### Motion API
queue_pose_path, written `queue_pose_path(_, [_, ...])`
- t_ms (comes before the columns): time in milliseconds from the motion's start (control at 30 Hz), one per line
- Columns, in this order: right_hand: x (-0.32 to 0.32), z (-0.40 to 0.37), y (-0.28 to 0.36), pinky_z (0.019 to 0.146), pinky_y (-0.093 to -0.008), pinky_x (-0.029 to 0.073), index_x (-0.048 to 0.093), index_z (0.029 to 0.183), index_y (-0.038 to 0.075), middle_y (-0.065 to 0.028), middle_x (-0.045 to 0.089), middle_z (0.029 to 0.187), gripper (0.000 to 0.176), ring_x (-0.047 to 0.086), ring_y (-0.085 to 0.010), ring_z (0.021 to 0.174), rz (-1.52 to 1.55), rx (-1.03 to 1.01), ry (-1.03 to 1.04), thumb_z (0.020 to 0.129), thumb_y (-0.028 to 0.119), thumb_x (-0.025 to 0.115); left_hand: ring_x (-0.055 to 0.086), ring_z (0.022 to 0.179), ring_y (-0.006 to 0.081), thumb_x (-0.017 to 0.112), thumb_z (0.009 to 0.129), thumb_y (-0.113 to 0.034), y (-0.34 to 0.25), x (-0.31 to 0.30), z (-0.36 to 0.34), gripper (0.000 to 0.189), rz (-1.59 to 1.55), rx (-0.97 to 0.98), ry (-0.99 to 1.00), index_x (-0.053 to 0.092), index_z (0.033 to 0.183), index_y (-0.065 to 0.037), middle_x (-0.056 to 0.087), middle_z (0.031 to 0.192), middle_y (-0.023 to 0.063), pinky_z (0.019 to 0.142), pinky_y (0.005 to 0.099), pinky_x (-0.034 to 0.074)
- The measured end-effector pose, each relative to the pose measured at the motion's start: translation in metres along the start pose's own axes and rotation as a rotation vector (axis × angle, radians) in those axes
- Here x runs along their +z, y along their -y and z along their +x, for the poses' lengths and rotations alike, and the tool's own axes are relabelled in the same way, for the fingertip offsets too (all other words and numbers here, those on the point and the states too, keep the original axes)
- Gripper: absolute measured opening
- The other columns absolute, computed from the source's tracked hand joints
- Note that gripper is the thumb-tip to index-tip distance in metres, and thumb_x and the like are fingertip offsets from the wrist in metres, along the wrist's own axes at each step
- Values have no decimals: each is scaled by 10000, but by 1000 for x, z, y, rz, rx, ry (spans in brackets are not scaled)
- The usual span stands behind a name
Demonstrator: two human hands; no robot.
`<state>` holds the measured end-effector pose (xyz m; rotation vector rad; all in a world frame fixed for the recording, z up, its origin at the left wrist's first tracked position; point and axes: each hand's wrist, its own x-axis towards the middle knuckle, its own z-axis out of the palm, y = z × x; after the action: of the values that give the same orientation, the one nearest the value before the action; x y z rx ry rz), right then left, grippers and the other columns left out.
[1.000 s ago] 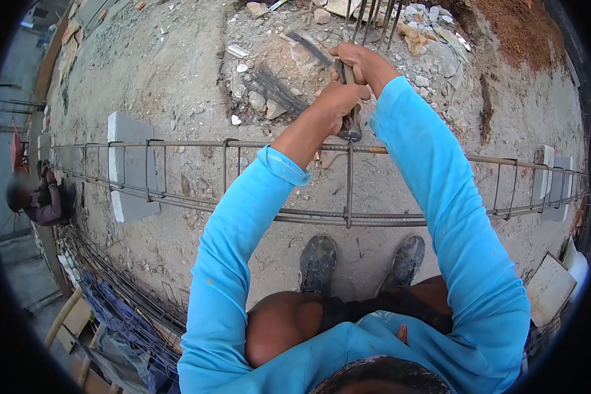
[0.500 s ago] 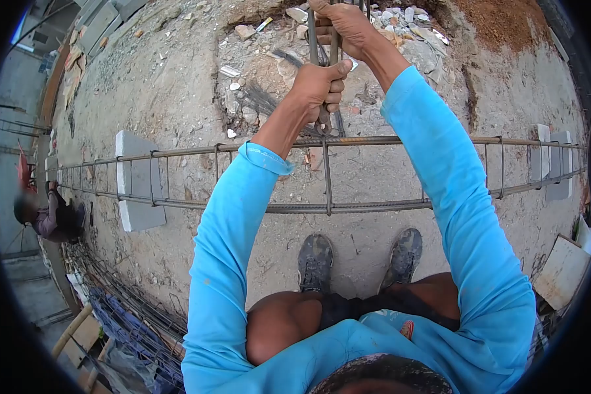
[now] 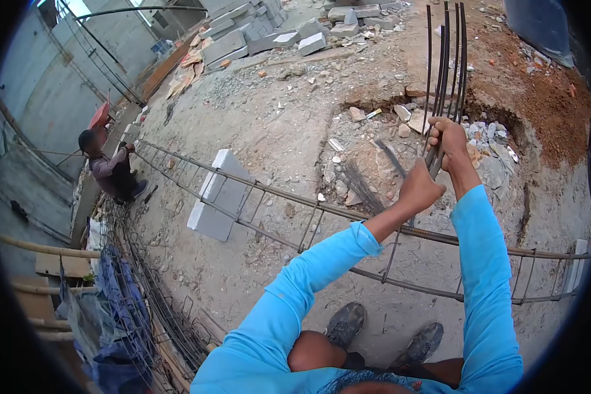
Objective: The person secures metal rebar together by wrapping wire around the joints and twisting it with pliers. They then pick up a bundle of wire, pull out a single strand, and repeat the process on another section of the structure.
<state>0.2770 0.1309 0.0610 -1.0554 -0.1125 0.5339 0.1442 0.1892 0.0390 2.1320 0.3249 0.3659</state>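
Note:
Both hands grip a bundle of thin dark metal rods [image 3: 445, 65] that stands up and fans apart at the top. My left hand [image 3: 421, 189] is closed round its lower end, just above the long rebar frame [image 3: 328, 205]. Slightly higher, my right hand [image 3: 448, 139] is wrapped round the same rods. The rebar frame runs from the upper left to the right edge, with small crossbars tied along it. Near its left part it passes over a pale block [image 3: 220, 197]. Where the rods' lower tips end is hidden behind my left hand.
A person [image 3: 111, 167] crouches at the frame's far left end. Grey blocks [image 3: 243, 33] are piled at the top. Rubble fills a shallow pit [image 3: 348, 157] behind the frame. Tied rebar [image 3: 157, 308] and blue sheeting [image 3: 115, 295] lie at lower left.
The view has turned left, so the frame now slants and more of the crouching person and block pile shows. Both hands still hold the rods, whose upper ends have come into view.

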Motion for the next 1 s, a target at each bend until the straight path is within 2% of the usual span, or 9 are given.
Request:
queue_pose_path(133, [11,-2,-3,532,-336,476,661,997,-7,-42,551,661,260,548,-142,586,-423,-173,-320,910,139,465,656,892,470,762,812,-228,-8,22,-5,363,66,-73,-203,579,978,37,677,880,216,780,523,504])
queue_pose_path(200, [16,-3,-1,548,-367,496,680,958,-19,-65,571,656,276,573,-164,591,-593,-263,-414,919,165,480,650,910,484,706,859,-213,-1,15,8,275,-119,-174,-15,609,961,23,691,912,243,771,522,495])
queue_pose_path(333, [34,-22,11,787,-479,509,722,885,-2,-212,683,793,357,679,-350,788,-1022,-414,-688,914,323,578,647,744,275,710,905,-267,18,8,16,273,-455,-131,222,654,907,1,682,825,109,670,411,493])
queue_pose_path(367, [41,-36,23,784,-463,516,720,899,0,-197,694,817,361,690,-327,821,-1033,-391,-508,913,345,614,507,585,124,737,902,-312,24,5,19,282,-541,-90,268,619,882,-56,564,696,-3,516,314,411])
queue_pose_path(533, [44,-48,40,755,-348,534,671,1046,-11,-129,694,883,366,697,-216,879,-729,-462,205,907,326,697,304,460,15,753,896,-379,32,-30,16,360,-1001,-183,707,482,849,-146,330,581,-99,408,225,207])
queue_pose_path(633, [49,-55,39,645,-329,542,588,1187,-16,-61,624,783,395,623,-178,722,79,-99,487,921,257,696,328,461,30,754,885,-417,35,-36,18,374,-1187,-161,979,518,890,-126,365,586,-87,413,226,236])
queue_pose_path(733, [25,-39,29,600,-331,533,590,1144,-7,-26,546,696,291,550,-149,612,243,-54,718,952,204,647,367,449,58,760,881,-396,30,-33,18,362,-1128,-194,954,559,949,-102,435,602,-62,420,223,291])
queue_pose_path(867, [21,-30,30,483,-296,419,591,1110,-7,42,389,589,227,406,-84,495,25,6,330,987,183,574,512,523,91,759,880,-376,19,-32,20,361,-849,-219,778,585,993,-81,570,689,-5,489,247,410])
queue_pose_path(1000, [16,-14,19,440,-281,367,606,1063,-1,61,347,584,186,343,-77,465,-84,62,-76,970,138,524,678,797,283,749,862,-353,13,-2,2,445,-238,-44,235,550,1098,-32,679,875,127,697,410,525])
